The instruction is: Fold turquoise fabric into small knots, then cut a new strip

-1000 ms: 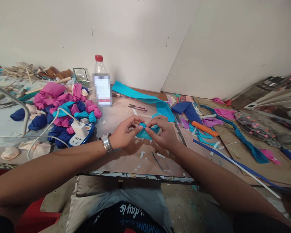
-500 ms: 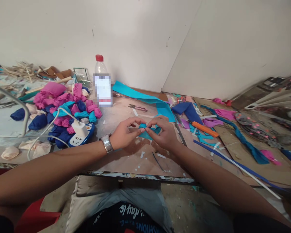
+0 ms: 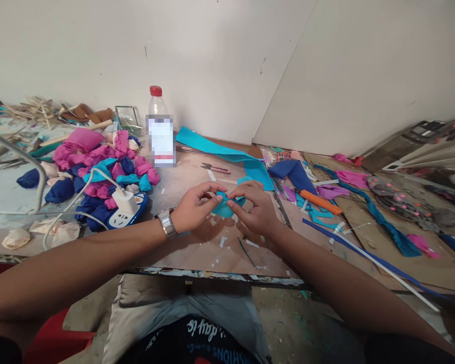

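Note:
Between my two hands is a small turquoise piece of fabric (image 3: 224, 208), gathered along its upper edge and hanging down a little. My left hand (image 3: 197, 205), with a metal watch (image 3: 167, 223) on the wrist, pinches it from the left with thumb and forefinger. From the right, my right hand (image 3: 256, 207) pinches the same piece; its fingertips nearly meet the left ones. Just behind the hands lies a long turquoise strip (image 3: 223, 151), folded down toward the right. Pink-handled thread snips (image 3: 216, 168) rest on the table beyond my hands.
Leftward sit a heap of pink, blue and turquoise fabric bundles (image 3: 98, 156) and a power strip (image 3: 127, 215) with a white plug. A red-capped bottle (image 3: 158, 103) stands behind a phone (image 3: 161, 139). To the right lie an orange-handled tool (image 3: 320, 201) and blue strips (image 3: 382, 215).
My fingers have shifted slightly along the gathered edge, and more of the turquoise fabric now spreads below them. Everything else stays where it was.

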`<state>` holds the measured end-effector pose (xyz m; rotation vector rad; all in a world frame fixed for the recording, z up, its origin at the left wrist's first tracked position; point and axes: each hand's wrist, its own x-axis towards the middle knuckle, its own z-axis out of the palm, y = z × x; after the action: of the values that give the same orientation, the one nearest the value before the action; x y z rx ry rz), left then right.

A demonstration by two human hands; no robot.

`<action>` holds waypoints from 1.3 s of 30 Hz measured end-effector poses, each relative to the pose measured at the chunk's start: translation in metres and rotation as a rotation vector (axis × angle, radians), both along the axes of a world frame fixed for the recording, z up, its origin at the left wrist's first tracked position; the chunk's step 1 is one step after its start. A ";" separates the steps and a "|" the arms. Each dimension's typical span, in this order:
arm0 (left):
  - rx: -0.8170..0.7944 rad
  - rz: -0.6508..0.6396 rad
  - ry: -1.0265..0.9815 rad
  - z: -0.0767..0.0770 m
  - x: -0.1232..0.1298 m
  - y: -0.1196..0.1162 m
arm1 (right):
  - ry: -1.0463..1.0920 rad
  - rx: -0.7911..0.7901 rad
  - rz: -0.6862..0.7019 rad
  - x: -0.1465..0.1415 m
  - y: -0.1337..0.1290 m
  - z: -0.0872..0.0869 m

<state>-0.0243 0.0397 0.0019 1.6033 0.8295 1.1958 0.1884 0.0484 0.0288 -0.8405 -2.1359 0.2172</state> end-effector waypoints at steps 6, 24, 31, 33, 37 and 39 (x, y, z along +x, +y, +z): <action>-0.031 -0.035 -0.043 0.002 0.001 -0.002 | -0.013 -0.018 -0.026 -0.001 -0.001 0.002; -0.001 -0.152 -0.007 0.001 0.001 -0.006 | -0.036 -0.014 -0.079 -0.002 -0.001 0.001; 0.040 -0.156 -0.020 -0.001 0.001 -0.006 | -0.120 -0.031 -0.035 0.001 0.003 -0.005; 0.035 -0.166 0.002 -0.003 0.000 -0.005 | -0.150 -0.016 -0.020 0.002 0.003 -0.007; 0.009 -0.211 -0.005 -0.004 0.000 -0.003 | -0.152 -0.029 0.004 0.001 0.003 -0.007; -0.017 -0.196 -0.064 -0.004 0.000 -0.001 | -0.116 -0.025 0.008 0.001 0.003 -0.007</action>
<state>-0.0239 0.0391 -0.0021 1.5845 0.6249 1.0914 0.1897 0.0512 0.0218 -0.8783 -2.2486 0.2047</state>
